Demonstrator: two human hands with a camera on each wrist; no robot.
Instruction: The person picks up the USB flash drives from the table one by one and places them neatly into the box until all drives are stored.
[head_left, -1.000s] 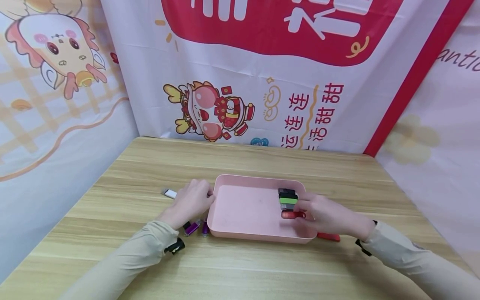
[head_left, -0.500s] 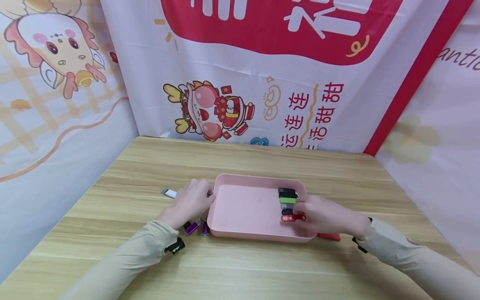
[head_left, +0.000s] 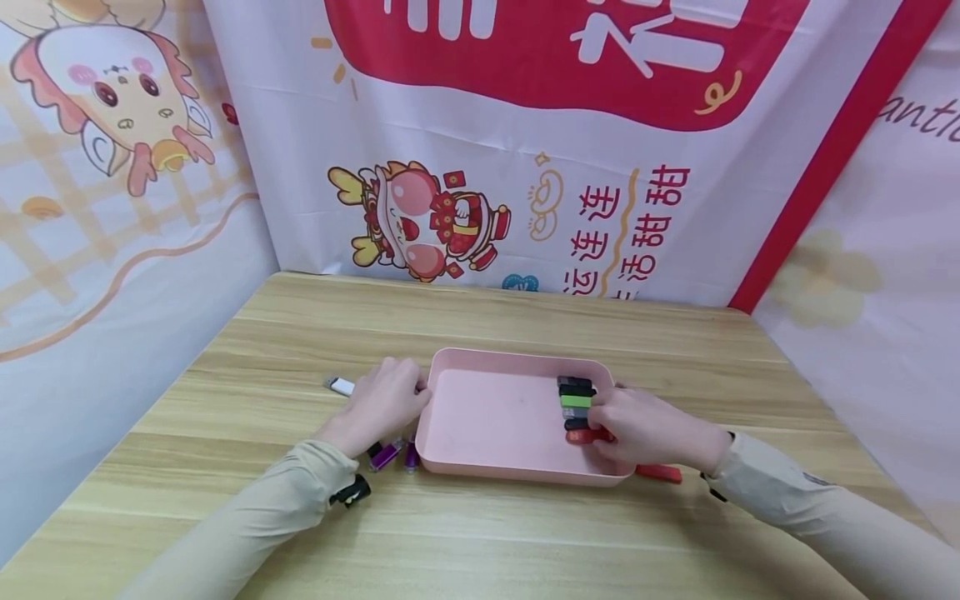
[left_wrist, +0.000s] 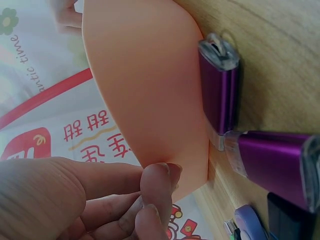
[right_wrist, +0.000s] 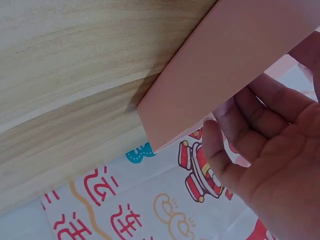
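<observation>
A pink tray [head_left: 495, 417] sits on the table. My left hand [head_left: 384, 398] pinches its left rim between thumb and finger, as the left wrist view also shows. Over the tray's right wall reaches my right hand [head_left: 643, 425], holding a red USB flash drive [head_left: 579, 436] between thumb and fingers. The red drive lies at the near end of a row of USB drives along the right side: a black one [head_left: 576, 424], a grey one [head_left: 574, 412], a green one [head_left: 575, 402] and dark ones beyond. In the right wrist view the tray wall [right_wrist: 215, 70] hides those fingertips.
Left of the tray lie two purple USB drives [left_wrist: 218, 95], a black piece [left_wrist: 290, 217], a blue rounded piece [left_wrist: 250, 222] and a white USB drive [head_left: 341, 386]. A red piece [head_left: 658, 473] is outside the right wall. A printed cloth [head_left: 480, 125] hangs behind the table.
The red drive has shifted slightly toward the near side, and a black drive now shows between it and the grey one. My right hand moved a little with it; my left hand stayed.
</observation>
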